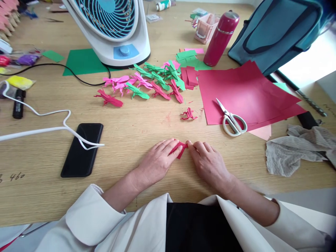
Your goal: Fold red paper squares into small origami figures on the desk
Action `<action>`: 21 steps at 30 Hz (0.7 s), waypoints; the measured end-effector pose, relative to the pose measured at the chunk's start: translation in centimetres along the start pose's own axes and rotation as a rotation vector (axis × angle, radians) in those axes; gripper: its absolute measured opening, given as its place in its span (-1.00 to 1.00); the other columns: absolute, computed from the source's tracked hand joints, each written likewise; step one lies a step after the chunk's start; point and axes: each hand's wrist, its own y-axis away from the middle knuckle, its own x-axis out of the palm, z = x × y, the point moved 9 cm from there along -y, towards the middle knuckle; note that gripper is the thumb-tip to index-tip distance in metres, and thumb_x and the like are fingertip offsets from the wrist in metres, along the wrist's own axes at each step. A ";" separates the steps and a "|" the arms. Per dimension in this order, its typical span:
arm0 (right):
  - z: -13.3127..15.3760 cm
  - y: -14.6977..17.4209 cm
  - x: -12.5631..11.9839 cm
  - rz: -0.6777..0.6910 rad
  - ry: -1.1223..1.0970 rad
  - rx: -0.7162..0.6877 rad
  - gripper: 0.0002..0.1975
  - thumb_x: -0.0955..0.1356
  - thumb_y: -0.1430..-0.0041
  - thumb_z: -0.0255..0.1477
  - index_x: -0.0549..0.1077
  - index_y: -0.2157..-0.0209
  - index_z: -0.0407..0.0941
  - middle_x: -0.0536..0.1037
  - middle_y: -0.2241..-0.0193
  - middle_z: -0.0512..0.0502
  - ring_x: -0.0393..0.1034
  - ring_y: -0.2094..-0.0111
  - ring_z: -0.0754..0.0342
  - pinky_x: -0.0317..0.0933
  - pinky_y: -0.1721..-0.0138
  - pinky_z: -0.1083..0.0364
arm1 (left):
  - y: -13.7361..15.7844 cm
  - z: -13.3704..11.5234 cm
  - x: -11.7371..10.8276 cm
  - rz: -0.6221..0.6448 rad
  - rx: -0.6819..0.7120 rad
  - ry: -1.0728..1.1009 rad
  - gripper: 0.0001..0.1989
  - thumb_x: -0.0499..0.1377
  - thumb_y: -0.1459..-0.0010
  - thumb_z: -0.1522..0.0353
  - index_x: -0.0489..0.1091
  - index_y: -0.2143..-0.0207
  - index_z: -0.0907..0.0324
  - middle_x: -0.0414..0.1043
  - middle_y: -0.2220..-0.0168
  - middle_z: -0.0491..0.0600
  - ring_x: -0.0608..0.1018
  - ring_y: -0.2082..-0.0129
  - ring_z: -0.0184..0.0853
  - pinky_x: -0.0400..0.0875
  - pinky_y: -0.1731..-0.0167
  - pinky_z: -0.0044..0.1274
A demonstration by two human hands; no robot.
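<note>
Wooden tabletop [126, 122], head view: left hand [159, 159], thumb and fingers drawn in on folded red paper [180, 154], holds it to the wood; right hand [210, 162] touches its other end, whether pinching I cannot tell. Steady, even pressure should keep creases crisp.

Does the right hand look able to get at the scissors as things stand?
Probably yes: nothing appears to stand between the right hand and the near loops of the white-handled scissors, though it would likely have to leave the folded red paper first.
</note>
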 end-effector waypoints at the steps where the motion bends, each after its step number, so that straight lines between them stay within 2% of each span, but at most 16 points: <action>1: -0.2 0.1 0.0 -0.005 -0.012 0.004 -0.56 0.20 -0.29 -0.62 0.26 -0.19 -0.23 0.44 0.24 -0.25 0.25 0.29 -0.08 0.23 0.32 -0.02 | 0.0 0.0 0.0 -0.002 0.000 0.000 -0.54 0.00 -0.29 0.54 0.25 -0.23 0.23 0.27 -0.25 0.13 0.31 -0.26 -0.15 0.30 -0.21 -0.30; 4: -0.2 0.3 0.0 -0.015 -0.064 -0.018 -0.53 0.20 -0.31 -0.60 0.22 -0.23 -0.16 0.43 0.23 -0.21 0.26 0.29 -0.06 0.23 0.28 -0.01 | 0.0 -0.1 0.0 -0.010 0.007 0.003 -0.57 0.00 -0.29 0.53 0.28 -0.20 0.24 0.28 -0.24 0.13 0.32 -0.26 -0.16 0.29 -0.22 -0.31; 8: 0.3 0.3 0.1 0.004 -0.099 -0.048 -0.58 0.24 -0.35 -0.44 0.25 -0.21 -0.10 0.44 0.16 -0.19 0.26 0.25 -0.05 0.22 0.26 -0.02 | 0.1 0.0 0.2 -0.002 0.004 0.009 -0.57 -0.01 -0.31 0.51 0.26 -0.20 0.24 0.28 -0.24 0.13 0.31 -0.26 -0.17 0.27 -0.22 -0.30; 12: 0.7 0.4 0.1 0.027 -0.058 -0.047 -0.60 0.27 -0.34 -0.35 0.30 -0.17 -0.12 0.46 0.13 -0.20 0.26 0.24 -0.07 0.20 0.28 -0.04 | 0.1 0.0 0.3 0.017 -0.003 0.011 -0.59 0.00 -0.33 0.45 0.25 -0.21 0.23 0.27 -0.25 0.12 0.30 -0.28 -0.16 0.26 -0.23 -0.28; 18: 0.7 0.7 0.0 -0.007 -0.039 0.001 -0.55 0.27 -0.32 -0.37 0.26 -0.19 -0.23 0.46 0.14 -0.26 0.27 0.23 -0.12 0.24 0.30 -0.07 | 0.1 0.2 0.1 0.044 -0.034 0.008 -0.55 0.10 -0.29 0.37 0.25 -0.22 0.20 0.16 -0.32 0.12 0.26 -0.29 -0.13 0.24 -0.21 -0.30; 21: 0.5 0.7 0.1 -0.029 -0.098 0.010 -0.54 0.26 -0.33 -0.38 0.25 -0.20 -0.25 0.45 0.15 -0.28 0.29 0.21 -0.13 0.29 0.26 -0.08 | -0.3 0.3 -0.5 0.047 -0.033 0.033 -0.58 0.12 -0.29 0.35 0.29 -0.19 0.18 0.22 -0.29 0.11 0.29 -0.26 -0.15 0.27 -0.16 -0.29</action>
